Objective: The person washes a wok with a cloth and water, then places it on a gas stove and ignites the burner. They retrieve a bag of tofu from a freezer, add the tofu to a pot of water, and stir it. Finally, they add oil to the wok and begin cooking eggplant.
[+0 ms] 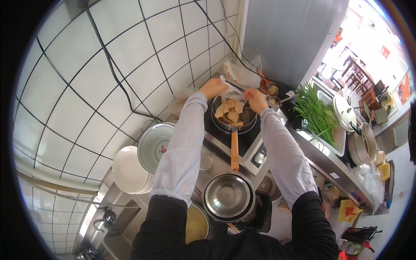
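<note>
Both hands hold a clear plastic bag above a cooking pan. My left hand grips the bag's left edge, and my right hand pinches its right side. Pale brown food pieces, perhaps meat, lie at the bag's lower end, over the pan; whether some are still inside the bag I cannot tell. The pan's wooden handle points towards me. Beneath the pan is a black-topped electric cooker with a round knob. Floral sleeve covers reach up both forearms.
Nearer me stand stacked steel bowls and a pot of yellowish contents. A pale enamel basin and stacked white plates are on the left. Right, a white basket holds long green vegetables, beside a lidded pot.
</note>
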Motion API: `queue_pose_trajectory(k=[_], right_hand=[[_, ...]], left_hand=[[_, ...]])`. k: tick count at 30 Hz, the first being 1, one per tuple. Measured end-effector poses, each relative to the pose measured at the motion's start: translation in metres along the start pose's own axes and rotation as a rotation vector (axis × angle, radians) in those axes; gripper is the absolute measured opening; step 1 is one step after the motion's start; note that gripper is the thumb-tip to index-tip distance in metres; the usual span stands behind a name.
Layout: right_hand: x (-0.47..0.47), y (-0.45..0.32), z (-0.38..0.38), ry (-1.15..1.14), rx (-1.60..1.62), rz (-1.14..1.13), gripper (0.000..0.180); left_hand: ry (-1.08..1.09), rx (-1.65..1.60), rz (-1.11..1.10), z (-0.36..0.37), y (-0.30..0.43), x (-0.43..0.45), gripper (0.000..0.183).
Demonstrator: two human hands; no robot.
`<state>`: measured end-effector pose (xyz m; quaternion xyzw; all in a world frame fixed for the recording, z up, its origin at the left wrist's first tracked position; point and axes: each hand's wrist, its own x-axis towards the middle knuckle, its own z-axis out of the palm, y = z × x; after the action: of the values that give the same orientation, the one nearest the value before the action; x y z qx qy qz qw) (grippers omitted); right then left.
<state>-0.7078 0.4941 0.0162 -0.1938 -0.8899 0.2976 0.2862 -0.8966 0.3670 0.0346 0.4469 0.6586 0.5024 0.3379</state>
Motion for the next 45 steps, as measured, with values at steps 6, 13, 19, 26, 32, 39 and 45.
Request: queue_pose_trajectory(k=[6, 13, 19, 26, 32, 39, 45], right_hand=[[0.016, 0.008, 0.003, 0.103, 0.331, 0.268, 0.010], [0.020, -0.030, -0.019, 0.168, 1.054, 0.238, 0.017], [0.007, -0.067, -0.032, -0.128, 0.375, 0.175, 0.046], [-0.113, -0.045, -0.097, -0.253, 0.596, 0.182, 0.022], [-0.378, 0.021, -0.098, -0.594, 1.055, 0.847, 0.030], [-0.563, 0.089, 0.021, -0.533, 0.517, 1.103, 0.062], [-0.524, 0.116, -0.060, -0.337, 0.642, 1.041, 0.038]], left_hand=[[0.018, -0.325, 0.014, 0.017, 0.031, -0.003, 0.027], [0.154, -0.323, -0.029, 0.016, 0.065, -0.023, 0.029], [0.025, -0.312, 0.258, 0.040, 0.049, -0.019, 0.027], [0.008, 0.520, -0.351, 0.076, 0.082, -0.115, 0.045], [0.021, -0.011, -0.678, 0.147, 0.027, -0.153, 0.036], [0.126, -0.834, -0.796, 0.155, 0.007, -0.145, 0.020], [0.080, -0.691, -0.418, 0.172, 0.113, -0.235, 0.020]])
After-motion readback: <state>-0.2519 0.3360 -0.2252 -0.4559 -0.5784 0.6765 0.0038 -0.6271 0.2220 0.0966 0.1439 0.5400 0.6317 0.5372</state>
